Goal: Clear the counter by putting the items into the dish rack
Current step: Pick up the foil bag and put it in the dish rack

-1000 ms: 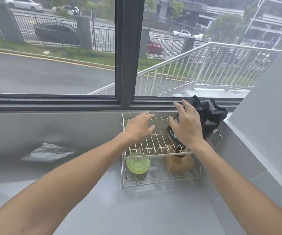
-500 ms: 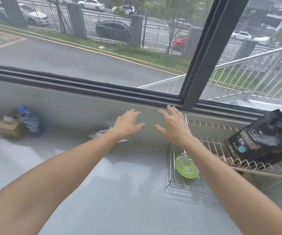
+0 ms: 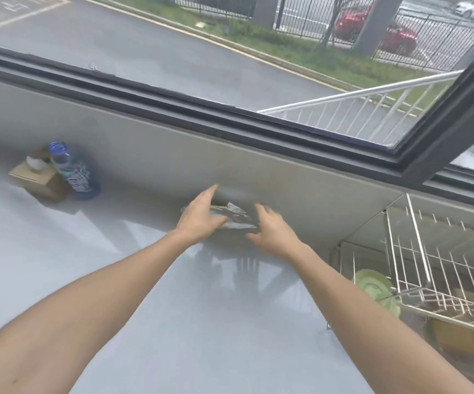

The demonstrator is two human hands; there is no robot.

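Observation:
A crumpled clear plastic bag (image 3: 234, 217) lies on the grey counter (image 3: 144, 280) against the back wall. My left hand (image 3: 200, 216) is over its left end and my right hand (image 3: 270, 231) is at its right end, both with fingers spread; whether they touch it I cannot tell. The wire dish rack (image 3: 417, 263) stands at the right, with a green plate (image 3: 372, 285) on its lower tier and a brown box (image 3: 463, 342) beneath the upper tier.
At the far left of the counter stand a brown cardboard tissue box (image 3: 40, 179) and a blue-capped water bottle (image 3: 72, 172), touching each other. A dark window frame (image 3: 230, 115) runs along the back above the low wall.
My view swung left, away from the rack. Both hands left the black bag on the rack and travelled left and down to the plastic bag.

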